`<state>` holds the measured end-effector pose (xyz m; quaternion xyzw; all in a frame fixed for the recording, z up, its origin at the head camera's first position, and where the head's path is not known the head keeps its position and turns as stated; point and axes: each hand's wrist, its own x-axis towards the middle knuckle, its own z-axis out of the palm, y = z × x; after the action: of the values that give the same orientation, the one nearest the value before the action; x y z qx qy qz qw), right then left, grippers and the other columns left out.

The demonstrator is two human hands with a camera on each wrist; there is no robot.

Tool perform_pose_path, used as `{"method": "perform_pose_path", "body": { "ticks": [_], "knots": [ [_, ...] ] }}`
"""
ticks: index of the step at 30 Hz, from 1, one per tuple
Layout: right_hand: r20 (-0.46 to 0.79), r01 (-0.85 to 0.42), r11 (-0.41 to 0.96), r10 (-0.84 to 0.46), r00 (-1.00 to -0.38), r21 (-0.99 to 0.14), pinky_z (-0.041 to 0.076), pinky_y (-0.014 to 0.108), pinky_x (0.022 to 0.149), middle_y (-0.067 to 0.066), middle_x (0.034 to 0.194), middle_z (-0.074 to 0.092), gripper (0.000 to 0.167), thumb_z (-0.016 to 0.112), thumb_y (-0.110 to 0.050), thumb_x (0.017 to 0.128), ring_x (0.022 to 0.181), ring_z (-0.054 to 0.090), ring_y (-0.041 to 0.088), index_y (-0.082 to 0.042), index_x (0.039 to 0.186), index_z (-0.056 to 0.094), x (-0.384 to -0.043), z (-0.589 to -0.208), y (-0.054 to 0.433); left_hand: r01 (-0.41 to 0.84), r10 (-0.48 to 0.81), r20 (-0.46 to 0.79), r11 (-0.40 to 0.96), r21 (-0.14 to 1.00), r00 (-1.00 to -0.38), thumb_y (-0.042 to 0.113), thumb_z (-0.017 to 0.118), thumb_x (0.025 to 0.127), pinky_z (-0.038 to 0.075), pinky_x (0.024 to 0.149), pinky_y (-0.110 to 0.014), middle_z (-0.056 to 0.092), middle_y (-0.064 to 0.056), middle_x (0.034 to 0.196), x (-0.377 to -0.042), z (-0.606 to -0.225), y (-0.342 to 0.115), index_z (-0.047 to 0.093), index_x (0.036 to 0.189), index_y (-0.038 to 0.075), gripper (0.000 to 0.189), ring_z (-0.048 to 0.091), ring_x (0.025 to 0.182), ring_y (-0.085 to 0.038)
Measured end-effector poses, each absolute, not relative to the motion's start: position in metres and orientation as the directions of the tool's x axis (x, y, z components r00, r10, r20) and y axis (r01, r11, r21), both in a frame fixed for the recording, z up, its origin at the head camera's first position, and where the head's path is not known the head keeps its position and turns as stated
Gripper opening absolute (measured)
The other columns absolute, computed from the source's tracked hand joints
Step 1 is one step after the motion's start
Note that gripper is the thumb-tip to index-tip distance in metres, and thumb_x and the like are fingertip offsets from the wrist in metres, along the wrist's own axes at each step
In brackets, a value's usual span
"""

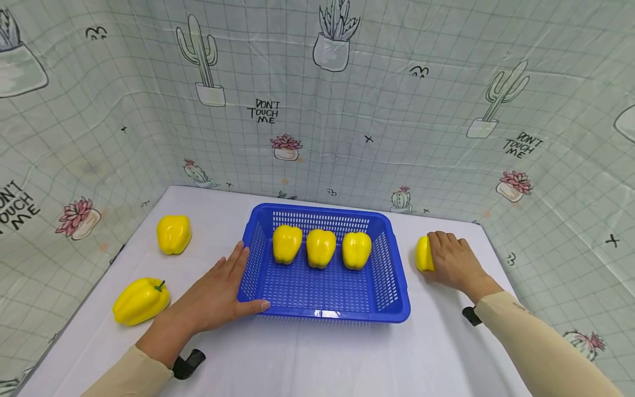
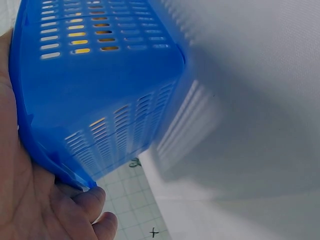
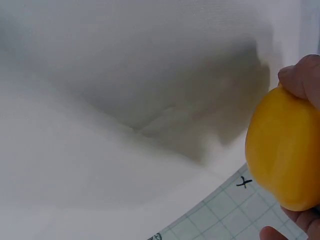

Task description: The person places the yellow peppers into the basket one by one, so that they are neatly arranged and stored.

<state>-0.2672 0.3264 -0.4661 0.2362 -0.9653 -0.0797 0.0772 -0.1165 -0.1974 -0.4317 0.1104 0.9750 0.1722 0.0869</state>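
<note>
A blue plastic basket [image 1: 324, 315] with slotted walls stands on the white table, three yellow bell peppers [image 1: 321, 248] in a row inside it. My left hand [image 1: 218, 289] rests at the basket's near left corner, fingers nearly straight along the left rim and thumb on the front rim. In the left wrist view the palm lies against the blue rim [image 2: 25, 117]. To the right of the basket, my right hand [image 1: 453, 262] grips another yellow bell pepper [image 1: 424, 255]. The right wrist view has this pepper [image 3: 282, 150] between thumb and fingers, its far side hidden by the hand.
Two more yellow bell peppers lie left of the basket: one pepper [image 1: 173, 234] farther back, the other pepper [image 1: 141, 301] on its side with a green stem, beside the left wrist. A cloth [image 1: 307, 110] printed with cacti hangs behind the table and along both sides.
</note>
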Motion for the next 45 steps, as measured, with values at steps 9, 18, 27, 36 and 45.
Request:
{"method": "perform_pose_path", "body": {
  "ticks": [9, 18, 27, 36, 45],
  "knots": [
    [0.210, -0.462, 0.854, -0.510, -0.834, 0.239, 0.053, 0.062, 0.093, 0.028, 0.118, 0.060, 0.088, 0.091, -0.042, 0.073, 0.109, 0.059, 0.045, 0.007, 0.131, 0.047, -0.262, -0.451, 0.320, 0.220, 0.264, -0.101, 0.922, 0.317, -0.959, 0.078, 0.063, 0.089, 0.017, 0.131, -0.060, 0.010, -0.027, 0.175, -0.117, -0.431, -0.197, 0.015, 0.166, -0.006, 0.123, 0.017, 0.162, -0.044],
    [0.245, -0.496, 0.832, -0.549, -0.799, 0.248, 0.054, 0.056, 0.088, 0.023, 0.115, 0.060, 0.083, 0.091, -0.042, 0.075, 0.106, 0.059, 0.042, 0.005, 0.129, 0.049, -0.258, -0.433, 0.301, 0.230, 0.263, -0.095, 0.936, 0.268, -0.960, 0.083, 0.060, 0.087, 0.016, 0.131, -0.058, 0.012, -0.027, 0.174, -0.117, -0.430, -0.197, 0.016, 0.166, -0.007, 0.127, 0.017, 0.162, -0.043],
    [0.301, -0.541, 0.801, -0.597, -0.743, 0.255, 0.056, 0.054, 0.084, 0.022, 0.111, 0.060, 0.083, 0.090, -0.043, 0.074, 0.104, 0.060, 0.042, 0.005, 0.127, 0.049, -0.251, -0.410, 0.276, 0.242, 0.280, -0.120, 0.934, 0.263, -0.952, 0.088, 0.058, 0.084, 0.016, 0.131, -0.060, 0.012, -0.029, 0.174, -0.118, -0.424, -0.197, 0.017, 0.165, -0.007, 0.132, 0.017, 0.162, -0.044],
    [0.303, -0.517, 0.789, -0.608, -0.734, 0.333, 0.059, 0.055, 0.087, 0.026, 0.113, 0.063, 0.087, 0.091, -0.045, 0.072, 0.103, 0.063, 0.044, 0.008, 0.127, 0.051, -0.251, -0.399, 0.267, 0.241, 0.281, -0.115, 0.930, 0.276, -0.953, 0.086, 0.060, 0.084, 0.015, 0.131, -0.059, 0.013, -0.029, 0.174, -0.118, -0.423, -0.196, 0.017, 0.165, -0.007, 0.131, 0.017, 0.161, -0.045],
    [0.323, -0.524, 0.788, -0.612, -0.722, 0.322, 0.058, 0.054, 0.086, 0.025, 0.112, 0.063, 0.084, 0.091, -0.046, 0.073, 0.103, 0.063, 0.043, 0.007, 0.126, 0.052, -0.251, -0.386, 0.258, 0.237, 0.280, -0.123, 0.929, 0.284, -0.952, 0.087, 0.060, 0.084, 0.016, 0.131, -0.059, 0.012, -0.028, 0.174, -0.118, -0.423, -0.197, 0.016, 0.166, -0.006, 0.131, 0.017, 0.162, -0.044]
  ]
}}
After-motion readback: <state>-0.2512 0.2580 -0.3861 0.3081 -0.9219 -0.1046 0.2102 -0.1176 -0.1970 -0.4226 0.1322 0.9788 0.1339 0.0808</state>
